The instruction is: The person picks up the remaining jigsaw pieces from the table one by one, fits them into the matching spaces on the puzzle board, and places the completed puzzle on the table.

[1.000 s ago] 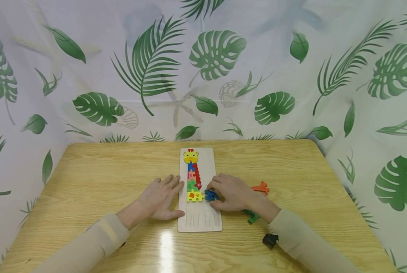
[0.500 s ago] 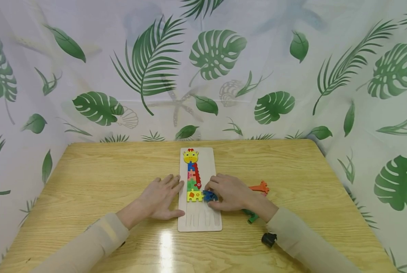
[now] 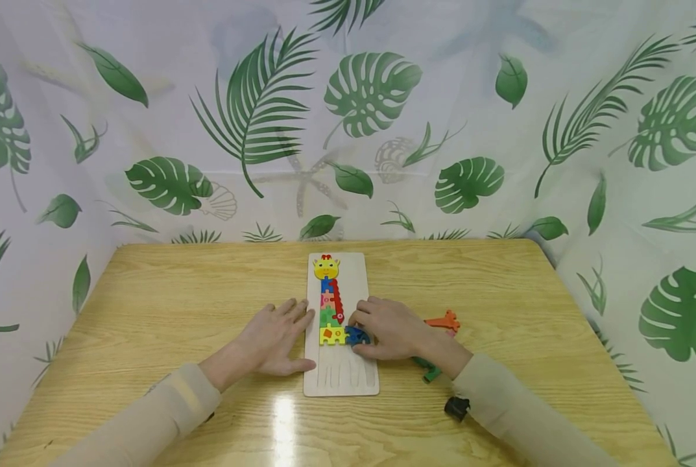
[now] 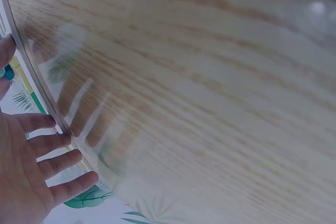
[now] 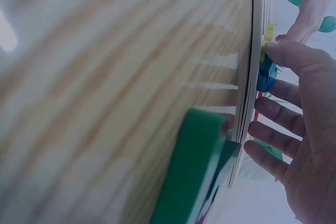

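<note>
Puzzle piece (image 3: 356,336), blue, pinched by right hand (image 3: 390,328); judged light, stiff, best held edgewise. Board (image 3: 353,279) touched by spread left hand (image 3: 274,342).

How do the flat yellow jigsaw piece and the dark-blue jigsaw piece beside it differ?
The right hand pinches the dark-blue jigsaw piece, not the yellow jigsaw piece. The yellow piece shows almost whole; the hand partly hides the blue piece. Both are over the pale wooden board.
</note>
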Demonstrator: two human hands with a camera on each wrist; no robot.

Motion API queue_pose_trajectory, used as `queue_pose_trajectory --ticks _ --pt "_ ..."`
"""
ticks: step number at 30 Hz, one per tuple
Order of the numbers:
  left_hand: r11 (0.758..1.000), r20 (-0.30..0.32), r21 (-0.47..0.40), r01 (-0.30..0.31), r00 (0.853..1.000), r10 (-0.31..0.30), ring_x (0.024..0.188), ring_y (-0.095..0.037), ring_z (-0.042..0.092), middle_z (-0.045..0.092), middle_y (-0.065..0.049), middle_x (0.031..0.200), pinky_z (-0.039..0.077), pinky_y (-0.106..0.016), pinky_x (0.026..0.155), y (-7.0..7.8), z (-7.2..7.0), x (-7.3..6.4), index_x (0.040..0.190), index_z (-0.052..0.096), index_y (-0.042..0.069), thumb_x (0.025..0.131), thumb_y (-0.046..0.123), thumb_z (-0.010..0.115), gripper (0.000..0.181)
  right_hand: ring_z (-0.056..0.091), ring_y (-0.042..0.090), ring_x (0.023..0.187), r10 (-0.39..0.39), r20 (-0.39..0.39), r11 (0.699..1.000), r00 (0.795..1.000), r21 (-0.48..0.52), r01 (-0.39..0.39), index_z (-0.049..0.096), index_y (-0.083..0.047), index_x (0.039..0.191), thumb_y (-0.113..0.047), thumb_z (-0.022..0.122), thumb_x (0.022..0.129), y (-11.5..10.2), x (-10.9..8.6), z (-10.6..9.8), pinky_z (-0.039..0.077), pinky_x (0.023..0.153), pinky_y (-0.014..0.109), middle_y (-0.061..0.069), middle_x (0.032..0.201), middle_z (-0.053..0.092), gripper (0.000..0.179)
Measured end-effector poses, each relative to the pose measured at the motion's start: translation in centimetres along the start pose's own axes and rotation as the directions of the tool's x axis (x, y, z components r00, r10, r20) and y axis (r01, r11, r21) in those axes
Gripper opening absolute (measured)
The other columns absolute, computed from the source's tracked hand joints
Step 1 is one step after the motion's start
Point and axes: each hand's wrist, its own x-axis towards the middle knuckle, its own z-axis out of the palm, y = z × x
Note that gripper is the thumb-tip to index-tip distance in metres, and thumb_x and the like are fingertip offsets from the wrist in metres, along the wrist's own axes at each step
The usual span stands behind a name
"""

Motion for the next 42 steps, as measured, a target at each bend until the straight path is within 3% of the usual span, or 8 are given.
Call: queue_pose_trajectory --ticks 22,42 --pt "1.000 -0.002 0.004 -0.001 1.000 0.001 0.153 -0.039 0.046 0.042 -0.015 0.169 0.050 -0.056 0.115 -0.07 -0.07 -0.02 0.162 0.042 0.009 0.094 0.080 0.046 0.098 0.047 0.011 0.088 -0.004 0.022 1.000 1.000 -0.020 0.004 0.072 -0.020 0.120 -0.050 0.071 0.096 -0.01 0.36 0.19 0.043 0.075 0.025 -0.004 0.106 0.064 0.038" --pt "1.000 0.006 -0.019 0.008 1.000 -0.008 0.154 -0.039 0.045 0.040 -0.016 0.170 0.048 -0.056 0.116 -0.04 0.16 -0.05 0.162 0.041 0.009 0.094 0.080 0.047 0.099 0.047 0.012 0.090 0.022 0.054 0.999 0.998 -0.048 -0.019 0.070 -0.022 0.122 -0.054 0.070 0.096 -0.13 0.55 0.41 0.045 0.078 0.026 -0.005 0.108 0.064 0.041"
